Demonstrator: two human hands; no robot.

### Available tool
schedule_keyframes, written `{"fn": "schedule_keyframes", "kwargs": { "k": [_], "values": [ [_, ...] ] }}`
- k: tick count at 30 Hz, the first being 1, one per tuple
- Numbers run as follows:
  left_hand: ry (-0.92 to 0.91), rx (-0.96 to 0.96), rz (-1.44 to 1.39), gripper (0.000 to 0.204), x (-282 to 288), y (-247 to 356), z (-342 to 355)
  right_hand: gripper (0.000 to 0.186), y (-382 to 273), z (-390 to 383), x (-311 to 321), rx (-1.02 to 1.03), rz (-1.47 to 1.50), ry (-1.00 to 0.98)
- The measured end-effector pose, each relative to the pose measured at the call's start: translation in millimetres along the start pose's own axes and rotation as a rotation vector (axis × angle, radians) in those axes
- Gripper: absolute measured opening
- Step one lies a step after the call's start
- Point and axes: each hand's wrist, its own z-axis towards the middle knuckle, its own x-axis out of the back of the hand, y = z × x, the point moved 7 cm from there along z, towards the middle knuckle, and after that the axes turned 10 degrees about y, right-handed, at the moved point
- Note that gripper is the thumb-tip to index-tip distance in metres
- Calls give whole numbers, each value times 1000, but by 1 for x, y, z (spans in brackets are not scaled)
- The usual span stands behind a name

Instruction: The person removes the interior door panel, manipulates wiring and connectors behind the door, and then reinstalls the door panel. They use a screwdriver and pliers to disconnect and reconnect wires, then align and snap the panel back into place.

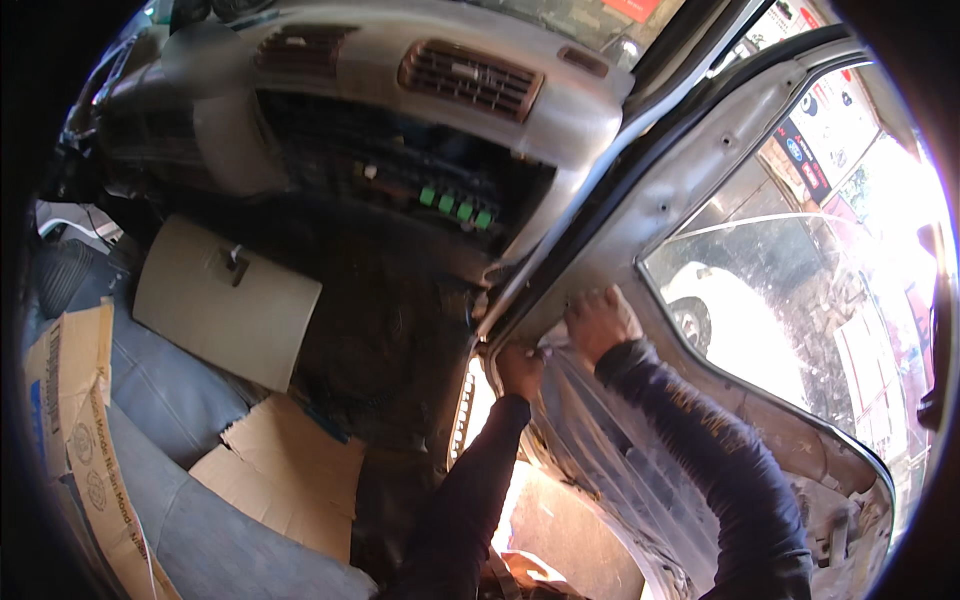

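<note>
A stripped car door (690, 225) stands open on the right, with a clear plastic sheet (620, 440) hanging over its inner panel. At the sheet's upper front corner, beside the door's hinge edge, my left hand (520, 372) is closed on the plastic; its fingertips are partly hidden. Slightly higher and to the right, my right hand (602, 325) presses against the bare metal below the window. Its fingers are bent over the sheet's upper edge, and a pale fold shows beside the knuckles.
The dashboard (580, 110) has an open cavity with green connectors (455, 206). A detached beige glovebox lid (225, 305) and cardboard pieces (290, 470) lie on the grey seat (240, 540). The door's window glass (780, 290) rises at the right; the door pillar (560, 235) stands ahead.
</note>
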Motion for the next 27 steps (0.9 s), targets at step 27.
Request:
{"fn": "schedule_keyframes", "kwargs": {
  "k": [27],
  "values": [
    [-104,-121,52,24,-29,-12,25,21,-75,-67,-116,176,603,-97]
  ]
}}
